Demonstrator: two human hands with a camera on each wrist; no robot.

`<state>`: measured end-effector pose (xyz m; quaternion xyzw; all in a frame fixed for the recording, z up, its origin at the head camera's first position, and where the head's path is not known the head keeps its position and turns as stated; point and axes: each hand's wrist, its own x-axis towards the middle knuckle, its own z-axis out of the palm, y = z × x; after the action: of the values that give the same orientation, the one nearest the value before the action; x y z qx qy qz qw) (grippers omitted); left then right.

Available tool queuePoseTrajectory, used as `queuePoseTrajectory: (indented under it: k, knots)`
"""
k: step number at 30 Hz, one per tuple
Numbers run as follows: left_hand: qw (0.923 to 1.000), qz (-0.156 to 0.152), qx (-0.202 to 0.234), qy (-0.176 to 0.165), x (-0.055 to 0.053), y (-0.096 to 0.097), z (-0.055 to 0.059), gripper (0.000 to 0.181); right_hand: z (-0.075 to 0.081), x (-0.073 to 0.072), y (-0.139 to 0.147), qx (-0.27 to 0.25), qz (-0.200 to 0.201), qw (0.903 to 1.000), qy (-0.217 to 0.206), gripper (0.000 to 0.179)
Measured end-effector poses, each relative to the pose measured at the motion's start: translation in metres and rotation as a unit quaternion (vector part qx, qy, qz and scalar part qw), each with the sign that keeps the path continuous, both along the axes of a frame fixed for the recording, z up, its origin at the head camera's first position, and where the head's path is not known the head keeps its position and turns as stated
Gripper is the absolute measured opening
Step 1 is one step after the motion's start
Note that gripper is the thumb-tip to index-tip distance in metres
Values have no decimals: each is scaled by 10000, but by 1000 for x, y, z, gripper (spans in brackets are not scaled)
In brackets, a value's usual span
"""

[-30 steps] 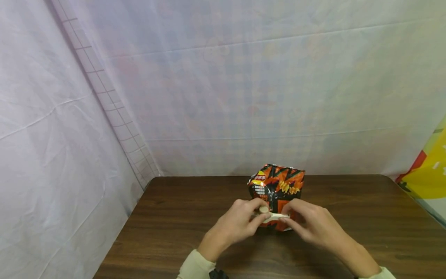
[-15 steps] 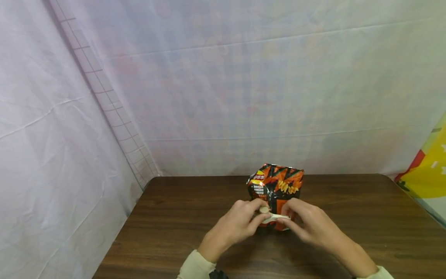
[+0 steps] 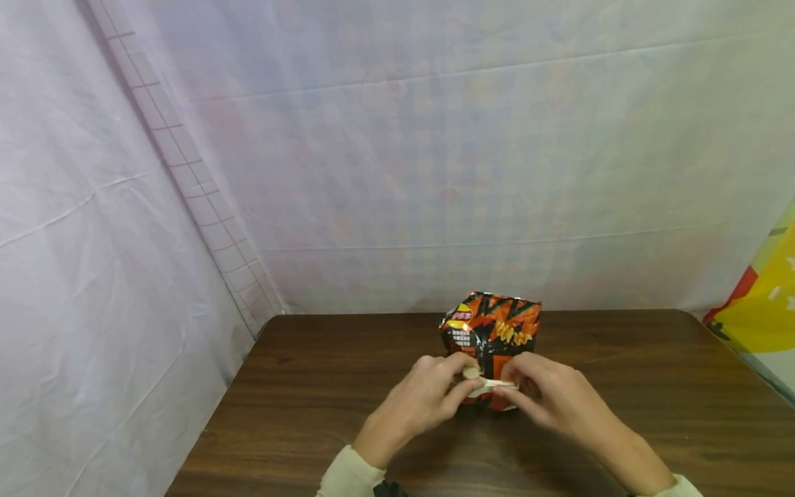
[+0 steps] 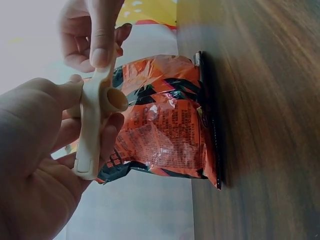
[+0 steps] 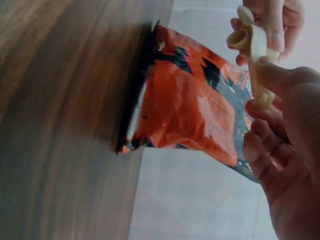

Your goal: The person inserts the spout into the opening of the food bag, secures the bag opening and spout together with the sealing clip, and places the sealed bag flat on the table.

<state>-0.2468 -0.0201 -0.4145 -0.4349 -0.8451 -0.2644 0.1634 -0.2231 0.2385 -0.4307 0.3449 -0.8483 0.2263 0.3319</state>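
A cream plastic bag clip (image 3: 493,385) with a short round spout runs sideways between my two hands. My left hand (image 3: 416,393) grips its spout end, thumb and fingers closed around the bar beside the spout. At the narrow end of the clip, my right hand (image 3: 559,397) pinches with thumb and fingers. Right beside the clip, an orange and black snack bag (image 3: 497,331) stands upright on the table. The wrist views show the clip near the bag's upper end (image 4: 120,75); whether it sits on the bag's edge I cannot tell, as the fingers hide part of it.
The dark wooden table (image 3: 310,386) spreads out on both sides of the bag. A pale patterned cloth (image 3: 435,172) hangs along its back edge, and a white cloth (image 3: 93,241) on the left. Something yellow and red (image 3: 754,310) hangs at the right.
My right thumb has shifted very slightly to the left along the clip. The left hand and the bag look practically the same.
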Motion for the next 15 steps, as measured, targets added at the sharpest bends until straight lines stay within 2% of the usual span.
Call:
queuePoseTrajectory:
  k: [8,15]
  knots:
    - [9999,86,-33,-117,0,0,2,20,7,2,5,75,-356,9987,344,33]
    - [9992,-3,179,-345,-2,-6,4,14,9,3,2,79,14,9996,269,30]
